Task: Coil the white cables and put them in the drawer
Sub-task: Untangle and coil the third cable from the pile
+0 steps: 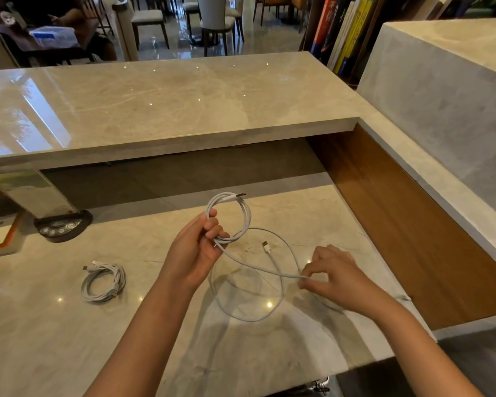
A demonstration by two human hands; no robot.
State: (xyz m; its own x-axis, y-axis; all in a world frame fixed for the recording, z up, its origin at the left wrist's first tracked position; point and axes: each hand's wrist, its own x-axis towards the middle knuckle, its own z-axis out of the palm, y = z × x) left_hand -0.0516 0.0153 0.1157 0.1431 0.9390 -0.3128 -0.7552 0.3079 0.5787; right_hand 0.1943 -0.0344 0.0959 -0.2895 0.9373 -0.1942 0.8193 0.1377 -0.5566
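Far left on the lower marble desk point(55, 339): a dark oval socket panel point(63, 226) sits near the back edge, at the foot of a shiny column. Right of and nearer than it, one coiled white cable point(103, 282) lies flat on the desk, already bundled, plug ends poking out at top left and bottom right, well apart from both hands. Centre: your left hand point(196, 247) is raised above the desk, fingers curled round a small coil point(231, 216) of the cable in progress; a few loops stand up from the fist, with a connector end sticking out at the top right of the loops. From that fist the loose run of the cable point(258, 267) drops to the desk, sweeps into one wide open loop on the marble and crosses itself. A USB plug point(266, 247) of a white lead lies on the desk inside the area between your hands; can't tell which cable it belongs to. Right: your right hand point(335, 275) pinches the loose run between thumb and fingertips, low over the desk, other fingers loosely bent. Far right: wood side panel point(413, 239) under a marble ledge; another small connector point(404, 297) rests at the desk's right edge. Raised marble counter point(155, 104) spans the back. Drawer not in view.
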